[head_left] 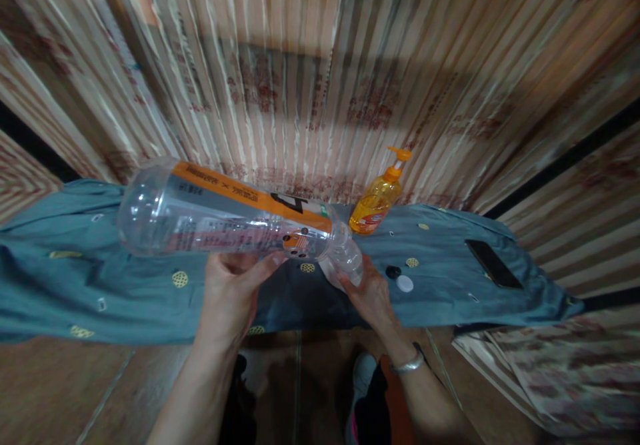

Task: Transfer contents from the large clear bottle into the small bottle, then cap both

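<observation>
A large clear bottle (240, 215) is held above the table (440, 308), laid over almost on its side, with its base to the left and its neck to the right. It is supported from below by the left hand (227, 288); the fingers are curled part-way round its girth, spread wide by its thickness, and the thumb is laid along its near side. A smaller clear container (347, 268) is gripped by the right hand (373, 295), whose fingers are closed around it, and its upper end is met, or very nearly met, by the large bottle's neck; whether the two are touching cannot be told.

As for progress, the two vessels have been picked up and lined up, and the work is judged to be at its middle stage. A black cap (393, 272) and a white cap (405, 284) are left lying side by side on the table, near the right hand, so neither is fitted to anything. No clear liquid level can be made out in either vessel, so how much has been passed across, if any, cannot be said. Neither vessel has yet been set down. The pump bottle (375, 205), partly filled with yellow liquid, is left standing untouched beyond the container, and a dark phone (493, 263) is seen lying flat at the right
</observation>
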Available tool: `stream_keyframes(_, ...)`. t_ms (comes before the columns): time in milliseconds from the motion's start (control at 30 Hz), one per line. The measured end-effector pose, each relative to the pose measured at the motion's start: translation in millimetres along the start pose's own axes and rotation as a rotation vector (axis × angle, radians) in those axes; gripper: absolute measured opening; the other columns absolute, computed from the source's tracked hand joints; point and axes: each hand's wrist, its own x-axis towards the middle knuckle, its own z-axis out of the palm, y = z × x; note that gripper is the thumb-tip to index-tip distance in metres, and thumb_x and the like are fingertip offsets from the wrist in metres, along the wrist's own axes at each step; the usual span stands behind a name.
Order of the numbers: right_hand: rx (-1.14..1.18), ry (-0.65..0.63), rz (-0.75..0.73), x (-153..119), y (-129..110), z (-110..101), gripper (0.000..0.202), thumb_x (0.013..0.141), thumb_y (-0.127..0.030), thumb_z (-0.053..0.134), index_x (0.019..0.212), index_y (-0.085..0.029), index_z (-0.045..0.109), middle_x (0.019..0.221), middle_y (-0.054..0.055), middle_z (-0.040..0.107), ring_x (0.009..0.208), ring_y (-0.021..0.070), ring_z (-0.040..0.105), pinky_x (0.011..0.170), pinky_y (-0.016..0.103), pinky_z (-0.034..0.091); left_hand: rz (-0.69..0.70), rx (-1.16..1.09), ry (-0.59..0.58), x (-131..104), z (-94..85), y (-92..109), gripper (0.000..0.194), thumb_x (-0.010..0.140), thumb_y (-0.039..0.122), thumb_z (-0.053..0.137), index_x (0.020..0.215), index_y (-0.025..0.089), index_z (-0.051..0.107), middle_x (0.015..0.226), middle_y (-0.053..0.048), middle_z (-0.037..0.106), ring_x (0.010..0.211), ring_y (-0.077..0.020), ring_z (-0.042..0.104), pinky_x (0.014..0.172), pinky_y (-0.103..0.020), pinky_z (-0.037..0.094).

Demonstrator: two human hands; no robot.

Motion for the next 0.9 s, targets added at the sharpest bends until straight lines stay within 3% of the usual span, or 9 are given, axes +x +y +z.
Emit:
stream_keyframes(133, 0.003, -0.006, 0.010, 0.3, -1.7, -0.9, 0.065, 0.089, -0.051, 0.061, 0.137, -0.007, 0.061, 0.116, 0.022, 0.077, 0.107, 0.0352, 0.075, 0.087, 0.046, 0.062, 0.005, -0.021, -0.012, -0.2, 2.3, 1.0, 0.034, 0.049, 0.022, 0.096, 0.079, 0.018, 0.082, 0.086, -0.006, 0.083, 0.085, -0.0239, 0.079, 0.079, -0.031, 0.064)
stream_keyframes(467, 0.012, -0.024, 0.026, 1.3, -2.4, -1.9, 0.066, 0.087, -0.049, 0.064, 0.138, -0.007, 0.059, 0.114, 0.022, 0.078, 0.104, 0.0358, 0.076, 0.085, 0.046, 0.062, 0.008, -0.002, -0.019, -0.7, 1.0, 1.0, 0.028, 0.050, 0.024, 0.096, 0.072, 0.018, 0.080, 0.084, -0.006, 0.083, 0.082, -0.0237, 0.078, 0.080, -0.033, 0.064)
stream_keyframes(900, 0.016, -0.033, 0.042, 1.9, -6.1, -4.5, 0.064, 0.085, -0.044, 0.065, 0.138, -0.008, 0.059, 0.115, 0.020, 0.078, 0.106, 0.0346, 0.076, 0.086, 0.044, 0.061, 0.000, 0.015, -0.003, -0.4, 3.3, 1.4, 0.034, 0.049, 0.026, 0.096, 0.077, 0.018, 0.079, 0.079, -0.005, 0.081, 0.076, -0.0230, 0.077, 0.082, -0.036, 0.064)
